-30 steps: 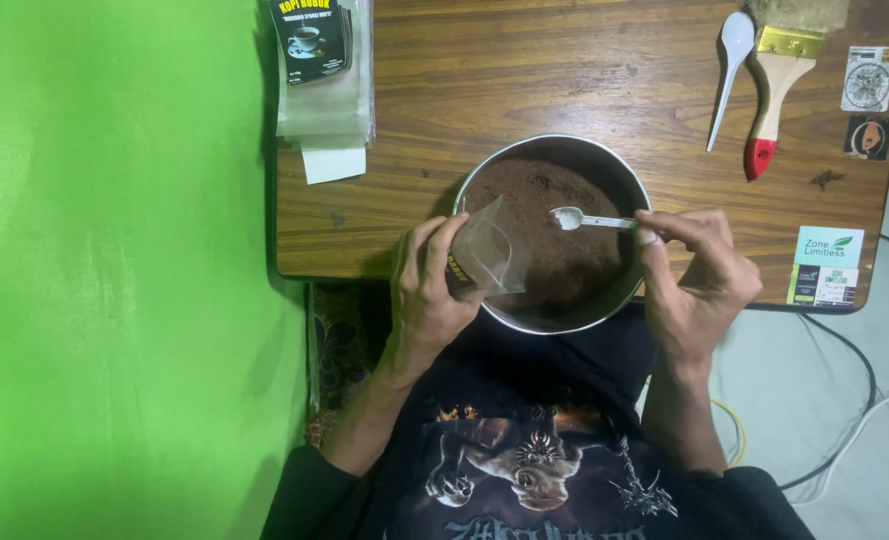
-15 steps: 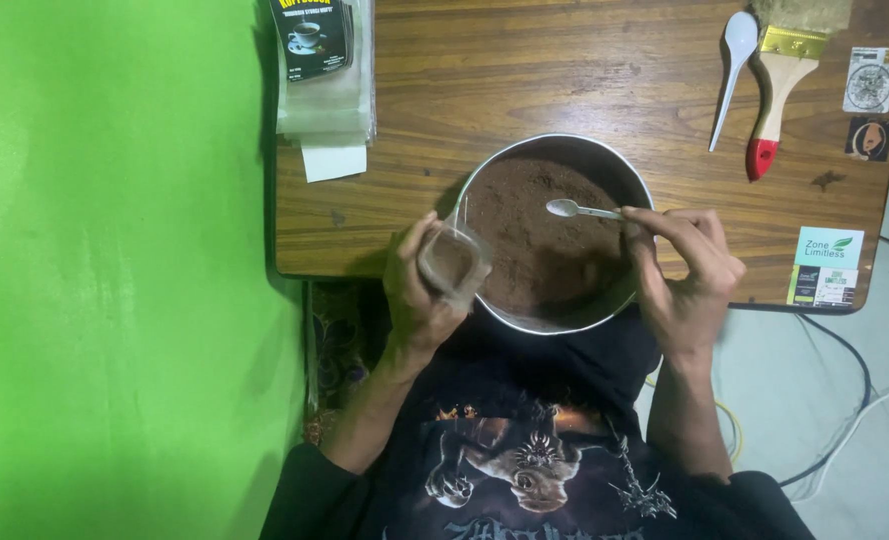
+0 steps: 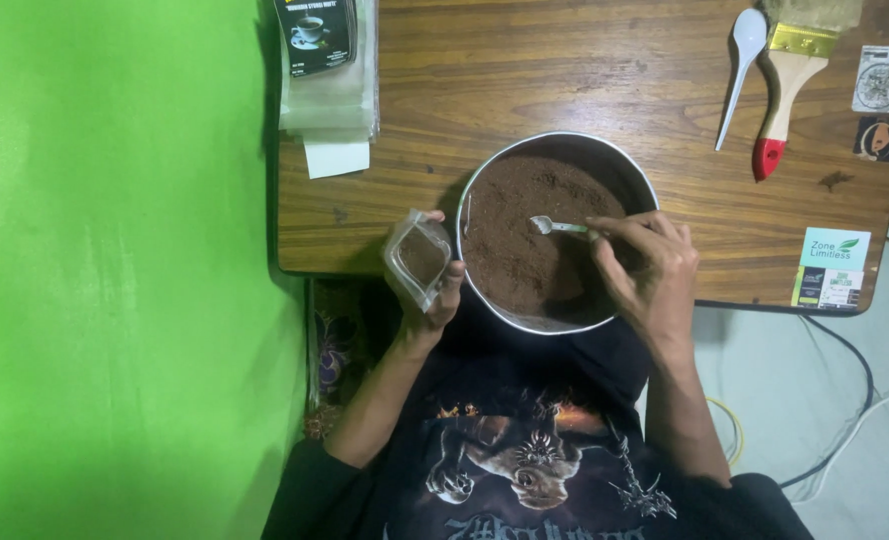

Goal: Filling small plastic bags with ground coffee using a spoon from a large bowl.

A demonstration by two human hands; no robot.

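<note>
Step in hand, as judged: scooping. Right hand (image 3: 653,268) pinches small white plastic spoon (image 3: 557,226) over brown powder (image 3: 525,240) in round metal bowl (image 3: 633,165). Left hand (image 3: 437,290) grips small clear plastic pouch (image 3: 418,257), part-filled, beside bowl's left rim. Next move calls for level spoon, pouch mouth open.

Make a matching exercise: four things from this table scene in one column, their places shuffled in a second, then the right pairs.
Things:
1. small spoon
2. clear pouch
3. paintbrush
4. stack of packets

Places:
A. top left corner of the table
B. held in the left hand
C. lying near the table's top right
D. held by the right hand over the metal bowl

Pairs: 1-D, 2-B, 3-C, 4-A
</note>
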